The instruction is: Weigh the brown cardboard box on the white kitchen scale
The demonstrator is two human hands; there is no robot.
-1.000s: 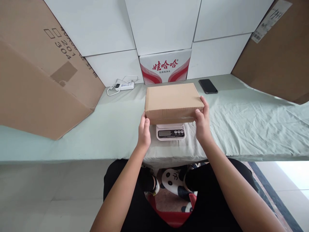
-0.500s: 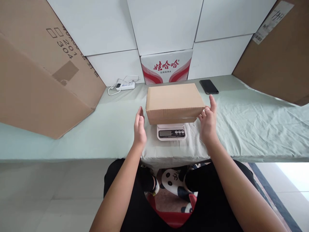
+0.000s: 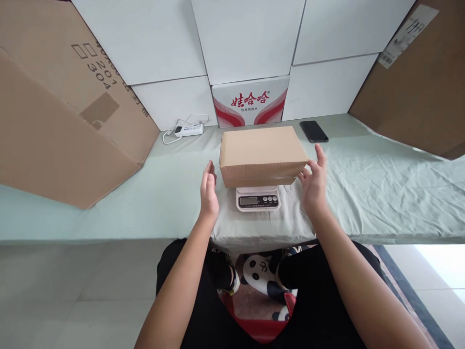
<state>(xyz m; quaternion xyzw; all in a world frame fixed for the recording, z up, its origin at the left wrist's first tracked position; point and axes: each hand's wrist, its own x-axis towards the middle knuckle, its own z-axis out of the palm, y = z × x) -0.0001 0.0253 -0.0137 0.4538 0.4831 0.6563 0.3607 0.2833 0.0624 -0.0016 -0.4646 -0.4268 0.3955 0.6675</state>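
A closed brown cardboard box (image 3: pixel 262 150) rests on a small white digital kitchen scale (image 3: pixel 258 204), hiding most of its platform. The scale's display and buttons face me, and no digits can be made out on the display. My left hand (image 3: pixel 209 194) is held upright to the left of the box, a small gap away, its fingers stretched out and holding nothing. On the other side, my right hand (image 3: pixel 314 186) is beside the box's front right corner with its fingers apart. Its fingertips are at that corner; whether they touch it I cannot tell.
Behind the box, a black phone (image 3: pixel 314 131) and a white power strip with cable (image 3: pixel 189 129) lie on the green cloth (image 3: pixel 174 194). White boxes (image 3: pixel 167 102) form a wall at the back. Large cartons stand left (image 3: pixel 72 145) and right (image 3: pixel 417 97).
My left hand has shifted very slightly left, away from the box. The box and scale stay in place, and my right hand has barely moved.
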